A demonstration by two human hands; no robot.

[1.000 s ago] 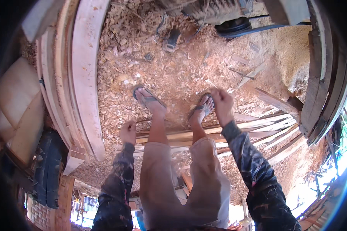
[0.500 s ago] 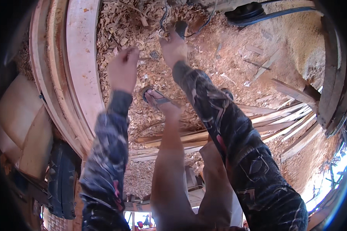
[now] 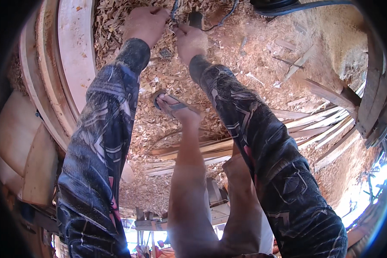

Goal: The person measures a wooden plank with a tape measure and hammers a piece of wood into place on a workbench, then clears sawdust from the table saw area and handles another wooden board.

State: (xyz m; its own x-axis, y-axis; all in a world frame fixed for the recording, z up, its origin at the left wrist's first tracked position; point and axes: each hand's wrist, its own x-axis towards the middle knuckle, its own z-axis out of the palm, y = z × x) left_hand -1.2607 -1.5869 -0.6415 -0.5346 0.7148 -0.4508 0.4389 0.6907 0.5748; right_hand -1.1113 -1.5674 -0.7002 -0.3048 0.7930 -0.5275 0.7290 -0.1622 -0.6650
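My right hand is closed, its thumb and fingertips pinched on a thin dark cable that loops up to the right. A dark blocky piece sits just beyond its knuckles; I cannot tell what it is or whether the hand touches it. My left hand is closed too, fingers curled at the top of the view, close beside another stretch of the thin cable. Whatever its fingertips hold, if anything, is hidden. Both hands are above a floor strewn with wood shavings.
Long planks stand along the left. A black round-ended object with a strap-like band lies at the top right. Thin wood strips lie across the right, near boards. My sandalled foot rests on the shavings.
My left hand has moved up and forward, coming beside the cable near my right hand. My right hand stays at the cable, and the view has shifted slightly.
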